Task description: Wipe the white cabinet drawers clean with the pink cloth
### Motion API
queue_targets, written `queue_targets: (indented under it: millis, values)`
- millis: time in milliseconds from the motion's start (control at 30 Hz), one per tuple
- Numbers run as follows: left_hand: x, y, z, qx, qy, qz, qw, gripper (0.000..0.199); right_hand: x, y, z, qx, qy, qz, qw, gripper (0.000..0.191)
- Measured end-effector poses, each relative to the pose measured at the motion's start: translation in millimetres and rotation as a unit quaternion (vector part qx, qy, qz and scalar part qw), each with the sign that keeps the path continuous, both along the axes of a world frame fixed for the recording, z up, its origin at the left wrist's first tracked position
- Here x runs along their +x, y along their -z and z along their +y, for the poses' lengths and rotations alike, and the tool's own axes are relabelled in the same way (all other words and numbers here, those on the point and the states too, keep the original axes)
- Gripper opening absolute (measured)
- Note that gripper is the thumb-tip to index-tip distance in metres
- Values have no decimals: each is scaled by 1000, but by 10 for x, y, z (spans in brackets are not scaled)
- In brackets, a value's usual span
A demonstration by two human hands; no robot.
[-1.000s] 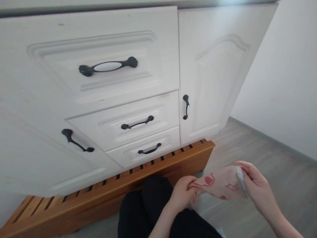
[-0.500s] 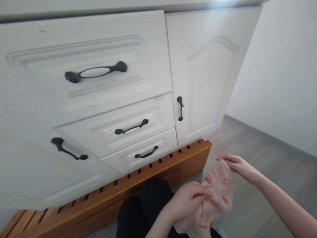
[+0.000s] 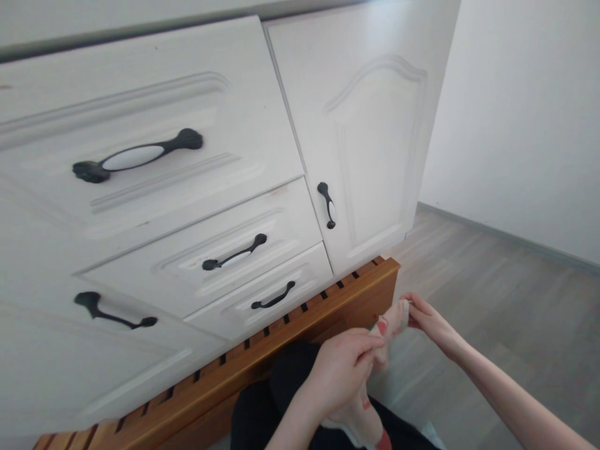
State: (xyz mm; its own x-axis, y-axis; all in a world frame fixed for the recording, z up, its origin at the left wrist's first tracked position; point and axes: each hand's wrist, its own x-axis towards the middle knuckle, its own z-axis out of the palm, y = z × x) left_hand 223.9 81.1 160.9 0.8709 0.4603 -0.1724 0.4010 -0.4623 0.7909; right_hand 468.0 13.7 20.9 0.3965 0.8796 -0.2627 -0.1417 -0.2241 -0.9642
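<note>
My left hand [image 3: 338, 374] is closed around the middle of a pale pink sock [image 3: 380, 356] with red markings, above my lap. Thumb and fingers of my right hand [image 3: 425, 315] pinch the sock's whitish cuff at its upper right end. Between the two hands the cloth is bunched and narrow. More pink cloth with red patches hangs below my left hand, over my dark-clothed legs [image 3: 290, 375]. Whether this is one sock or two I cannot tell.
In front stands a white cabinet [image 3: 281, 200] with drawers, doors and black handles [image 3: 140, 156]. A slatted wooden ledge [image 3: 300, 325] runs along its foot. To the right are a grey wood-look floor [image 3: 506, 312] and a white wall [image 3: 515, 125].
The sock, spread flat with its pattern showing before, is now gathered narrow between my hands. My right hand has moved left, closer to my left hand. The view has shifted slightly right.
</note>
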Motion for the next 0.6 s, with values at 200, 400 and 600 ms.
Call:
queue_targets:
  millis: [200, 400, 600]
  values:
    - [-32, 24, 45, -3, -2, -8, 1000, 33, -3, -117, 65, 9, 29, 55, 998, 46]
    - [-64, 108, 88, -13, -49, -20, 998, 37, 119, -235, 44, 44, -110, -53, 992, 58]
    - [-171, 107, 133, 7, -8, 15, 1000, 32, 416, -426, 50, 0, -204, -124, 971, 48]
